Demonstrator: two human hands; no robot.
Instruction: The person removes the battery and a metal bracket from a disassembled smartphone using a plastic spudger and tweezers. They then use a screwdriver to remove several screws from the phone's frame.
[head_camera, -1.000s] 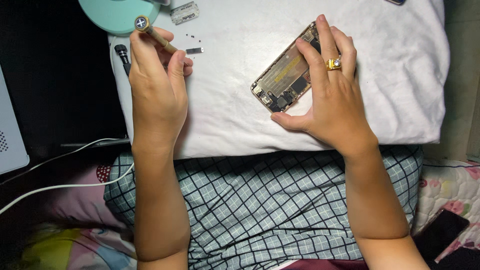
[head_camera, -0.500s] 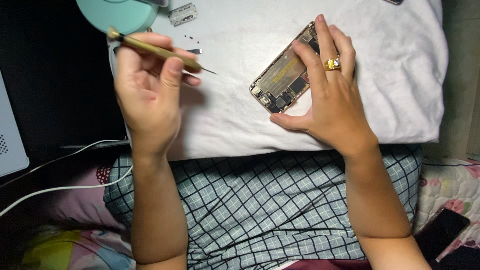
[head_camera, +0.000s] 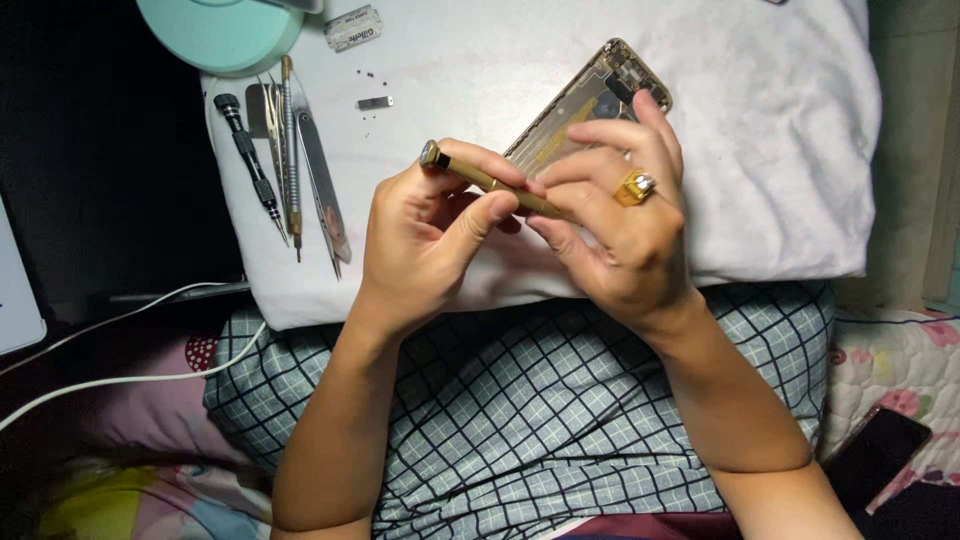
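Your left hand (head_camera: 425, 235) grips one slim gold screwdriver (head_camera: 490, 183), silver-capped, over the white pillow (head_camera: 780, 150); your right hand (head_camera: 620, 225) pinches its tip beside one opened gold phone (head_camera: 590, 100). Four tools (head_camera: 285, 160) lie left.

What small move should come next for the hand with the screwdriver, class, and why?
Probably lower the tip onto the opened phone. The left hand holds the gold screwdriver slanted, and the right hand's fingers pinch its front end, hiding the tip. The phone lies just behind those fingers on the white cloth, so the tool seems lined up but not seated.
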